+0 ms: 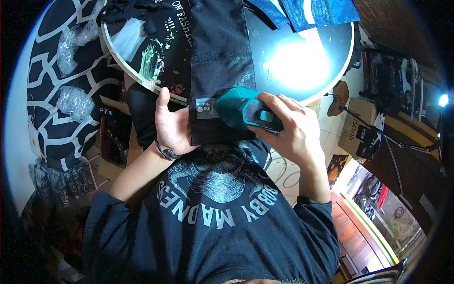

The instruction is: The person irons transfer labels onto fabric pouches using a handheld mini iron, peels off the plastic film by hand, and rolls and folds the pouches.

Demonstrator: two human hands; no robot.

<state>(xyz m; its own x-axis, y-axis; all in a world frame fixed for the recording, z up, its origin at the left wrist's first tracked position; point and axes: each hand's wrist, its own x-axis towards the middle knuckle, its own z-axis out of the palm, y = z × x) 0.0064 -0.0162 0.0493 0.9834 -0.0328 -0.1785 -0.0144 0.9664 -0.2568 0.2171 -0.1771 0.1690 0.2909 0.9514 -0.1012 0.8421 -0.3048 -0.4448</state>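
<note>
My right hand [295,125] is wrapped around the handle of a small teal iron [234,106]. The iron's tip overlaps the right part of a grey printed label [205,108] on a length of black cloth [221,78]. That cloth hangs over the near edge of a round table and reaches down toward my shirt. At the cloth's left edge is my left hand [172,124], palm up with the thumb stretched out. Its other fingers are partly hidden, seemingly beneath the cloth, and I see no grip on it.
On the round table [111,45] lie blue fabric [326,14], a translucent sheet [128,40] and smeared paint. A bright lamp glare covers its right side. Crumpled plastic bags [75,104] are at left; a cardboard box [357,125] and lamp arm [378,128] are at right.
</note>
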